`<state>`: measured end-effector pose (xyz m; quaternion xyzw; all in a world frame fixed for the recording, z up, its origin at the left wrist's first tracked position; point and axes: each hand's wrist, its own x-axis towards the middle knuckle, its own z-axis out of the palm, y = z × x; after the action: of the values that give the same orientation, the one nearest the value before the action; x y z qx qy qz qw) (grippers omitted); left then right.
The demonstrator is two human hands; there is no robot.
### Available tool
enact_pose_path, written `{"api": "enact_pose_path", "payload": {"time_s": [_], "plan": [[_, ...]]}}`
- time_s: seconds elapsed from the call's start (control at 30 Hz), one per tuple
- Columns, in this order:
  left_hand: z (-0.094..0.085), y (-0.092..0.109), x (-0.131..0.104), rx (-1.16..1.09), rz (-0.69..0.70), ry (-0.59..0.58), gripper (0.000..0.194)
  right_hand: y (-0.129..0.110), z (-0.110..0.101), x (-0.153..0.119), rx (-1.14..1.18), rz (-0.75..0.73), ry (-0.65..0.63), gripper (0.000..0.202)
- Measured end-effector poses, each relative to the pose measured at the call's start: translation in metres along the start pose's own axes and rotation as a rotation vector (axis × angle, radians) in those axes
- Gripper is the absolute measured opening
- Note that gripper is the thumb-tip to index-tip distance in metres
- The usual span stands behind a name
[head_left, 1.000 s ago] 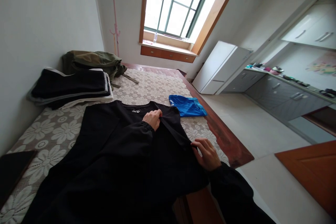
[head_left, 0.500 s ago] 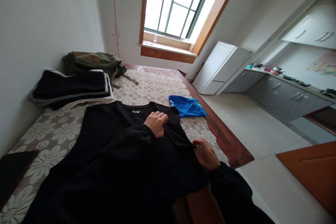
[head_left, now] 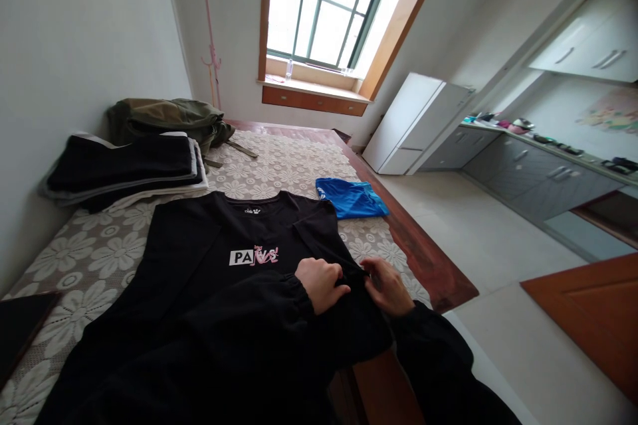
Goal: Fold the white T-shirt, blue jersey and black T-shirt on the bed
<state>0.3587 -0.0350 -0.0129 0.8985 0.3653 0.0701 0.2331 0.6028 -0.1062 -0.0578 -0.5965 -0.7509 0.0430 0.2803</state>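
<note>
A black T-shirt (head_left: 189,259) lies spread on the lace-covered table, its collar toward the window. White "PAWS" lettering with a pink figure shows across its chest. My left hand (head_left: 321,284) rests with curled fingers on the cloth near the shirt's right side, its fingertips partly hidden. At the shirt's right edge, my right hand (head_left: 389,287) pinches the fabric between thumb and fingers. The lower part of the shirt blends with my dark sleeves, so its hem is hard to make out.
A folded blue garment (head_left: 351,198) lies beyond the shirt's right shoulder. Folded dark clothes (head_left: 124,166) are stacked at the left, before a green backpack (head_left: 169,119). A dark flat object (head_left: 22,325) sits at the near left. The table's wooden edge (head_left: 438,279) runs along the right.
My left hand has moved right and nearer to me, close to my right hand, uncovering the chest print. My right hand keeps its pinch on the shirt's edge.
</note>
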Motion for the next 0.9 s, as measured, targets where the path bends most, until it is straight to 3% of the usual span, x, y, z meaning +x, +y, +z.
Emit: {"api": "enact_pose_path", "payload": {"time_s": [0.17,0.27,0.47,0.57,0.7,0.8,0.9], "plan": [[-0.001,0.001,0.002,-0.212,-0.137,-0.013,0.030,0.001,0.001,-0.002,0.041,0.024,-0.016,0.034],[-0.002,0.000,0.001,-0.239,-0.146,0.008,0.025,0.000,0.001,-0.002,0.068,0.047,-0.011,0.033],[0.000,-0.005,-0.003,0.082,0.208,-0.017,0.026,0.000,-0.003,0.002,0.071,0.008,-0.021,0.022],[0.000,-0.007,-0.004,0.184,0.274,-0.027,0.029,0.000,-0.004,0.003,0.044,-0.054,-0.033,0.024],[-0.002,-0.005,-0.003,0.092,0.184,-0.015,0.033,-0.002,-0.004,0.001,0.007,-0.117,-0.008,0.030],[-0.001,-0.001,-0.002,-0.039,0.037,-0.013,0.043,-0.006,-0.006,0.001,-0.028,-0.131,-0.015,0.026],[0.001,0.000,-0.002,-0.141,-0.099,0.009,0.036,-0.010,-0.008,0.003,-0.041,-0.117,-0.022,0.019]]}}
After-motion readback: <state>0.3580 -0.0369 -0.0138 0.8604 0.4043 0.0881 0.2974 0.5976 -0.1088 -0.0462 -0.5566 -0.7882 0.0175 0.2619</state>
